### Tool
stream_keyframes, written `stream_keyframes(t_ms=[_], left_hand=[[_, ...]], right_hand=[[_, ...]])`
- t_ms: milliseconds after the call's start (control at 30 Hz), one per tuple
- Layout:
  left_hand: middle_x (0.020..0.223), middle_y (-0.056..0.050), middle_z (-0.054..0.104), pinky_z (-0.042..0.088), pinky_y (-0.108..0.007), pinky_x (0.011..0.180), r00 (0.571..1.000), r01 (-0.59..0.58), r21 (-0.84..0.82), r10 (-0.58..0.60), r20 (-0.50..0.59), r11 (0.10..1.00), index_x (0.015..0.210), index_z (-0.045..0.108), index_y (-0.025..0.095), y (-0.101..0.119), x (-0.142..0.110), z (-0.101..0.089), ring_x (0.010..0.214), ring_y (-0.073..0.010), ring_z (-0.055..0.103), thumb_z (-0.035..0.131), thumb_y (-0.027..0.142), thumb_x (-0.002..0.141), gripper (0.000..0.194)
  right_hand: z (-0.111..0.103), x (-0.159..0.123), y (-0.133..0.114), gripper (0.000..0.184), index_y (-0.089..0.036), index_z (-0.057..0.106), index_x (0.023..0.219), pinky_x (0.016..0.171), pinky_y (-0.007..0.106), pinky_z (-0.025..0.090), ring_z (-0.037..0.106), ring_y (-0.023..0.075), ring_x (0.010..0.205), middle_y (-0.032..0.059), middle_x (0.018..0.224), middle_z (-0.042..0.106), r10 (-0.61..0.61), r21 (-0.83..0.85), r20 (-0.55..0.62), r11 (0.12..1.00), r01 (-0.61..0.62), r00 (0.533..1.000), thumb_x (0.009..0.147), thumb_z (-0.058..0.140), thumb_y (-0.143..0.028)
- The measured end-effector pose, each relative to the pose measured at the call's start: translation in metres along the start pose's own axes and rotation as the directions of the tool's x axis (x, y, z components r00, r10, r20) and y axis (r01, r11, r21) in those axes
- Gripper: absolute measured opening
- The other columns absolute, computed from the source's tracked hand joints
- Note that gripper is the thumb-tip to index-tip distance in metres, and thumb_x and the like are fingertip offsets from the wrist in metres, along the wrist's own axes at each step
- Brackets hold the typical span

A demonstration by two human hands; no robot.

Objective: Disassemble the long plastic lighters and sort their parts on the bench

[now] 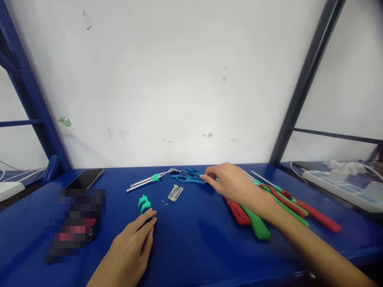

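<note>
My right hand [231, 181] reaches to the back of the blue table, its fingers closed at the edge of a group of blue plastic loop-shaped pieces [189, 175]. The fingertips partly cover the piece they touch. My left hand [133, 243] rests low on the table, fingers bent and pressed together. Something tiny may be at its fingertips, but I cannot make it out. Just beyond lie two green curved plastic clips [143, 201]. Two small clear pieces [175, 193] with metal parts lie between the hands, beside a few tiny metal pins [166, 204].
Metal rods with green clips [143, 183] lie near the wall. Red and green handles [259, 225] lie under and beyond my right forearm. A phone [85, 179] and a blurred-out dark item [74, 227] are at left. A power strip [344, 187] is beyond the right post.
</note>
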State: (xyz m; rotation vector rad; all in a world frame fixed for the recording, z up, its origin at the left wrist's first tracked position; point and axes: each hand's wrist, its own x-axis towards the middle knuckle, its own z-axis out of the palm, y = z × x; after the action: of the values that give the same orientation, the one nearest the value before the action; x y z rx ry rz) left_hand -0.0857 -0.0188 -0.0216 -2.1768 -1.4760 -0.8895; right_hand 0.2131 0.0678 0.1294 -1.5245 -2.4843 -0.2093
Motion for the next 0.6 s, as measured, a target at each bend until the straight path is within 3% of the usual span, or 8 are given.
stream_keyframes(t_ms=[100, 200, 367, 600], left_hand=[[0.127, -0.003, 0.079, 0.066, -0.030, 0.094, 0.998, -0.016, -0.031, 0.015, -0.056, 0.999, 0.117, 0.079, 0.025, -0.002, 0.002, 0.002, 0.106, -0.0191, 0.080, 0.035, 0.047, 0.112, 0.049], [0.114, -0.002, 0.081, 0.067, -0.024, 0.087, 0.993, -0.024, -0.052, 0.018, -0.116, 0.998, 0.106, 0.080, 0.027, -0.002, 0.007, -0.002, 0.095, -0.0168, 0.082, 0.037, 0.053, 0.112, 0.050], [0.097, 0.002, 0.077, 0.063, -0.019, 0.081, 0.990, 0.000, -0.075, -0.010, -0.138, 0.997, 0.100, 0.073, 0.029, 0.002, 0.014, -0.018, 0.083, -0.0115, 0.079, 0.041, 0.051, 0.113, 0.041], [0.104, 0.004, 0.076, 0.056, -0.016, 0.090, 0.979, -0.005, -0.098, -0.015, -0.205, 0.995, 0.107, 0.070, 0.029, 0.009, 0.014, -0.023, 0.090, -0.0084, 0.077, 0.045, 0.042, 0.114, 0.029]], right_hand=[[-0.002, -0.010, 0.034, 0.040, -0.017, 0.080, 0.094, 0.061, 0.034, 0.041, 0.073, 0.0292, 0.075, 0.0139, 0.087, 0.079, 0.163, -0.108, 0.121, 0.983, -0.150, 0.979, 0.109, 0.055, -0.045], [0.011, -0.017, 0.051, 0.046, -0.013, 0.079, 0.083, 0.066, 0.037, 0.047, 0.076, 0.0362, 0.083, 0.0188, 0.086, 0.078, 0.237, -0.191, 0.239, 0.962, -0.193, 0.942, 0.105, 0.061, -0.050], [0.032, -0.022, 0.044, 0.058, -0.009, 0.081, 0.093, 0.075, 0.045, 0.054, 0.078, 0.0421, 0.093, 0.0243, 0.092, 0.079, 0.273, -0.224, 0.305, 0.952, -0.210, 0.912, 0.105, 0.054, -0.058], [0.030, -0.016, 0.035, 0.038, -0.011, 0.081, 0.090, 0.071, 0.040, 0.051, 0.078, 0.0397, 0.091, 0.0230, 0.095, 0.080, 0.350, -0.224, 0.238, 0.927, -0.299, 0.906, 0.094, 0.066, -0.046]])
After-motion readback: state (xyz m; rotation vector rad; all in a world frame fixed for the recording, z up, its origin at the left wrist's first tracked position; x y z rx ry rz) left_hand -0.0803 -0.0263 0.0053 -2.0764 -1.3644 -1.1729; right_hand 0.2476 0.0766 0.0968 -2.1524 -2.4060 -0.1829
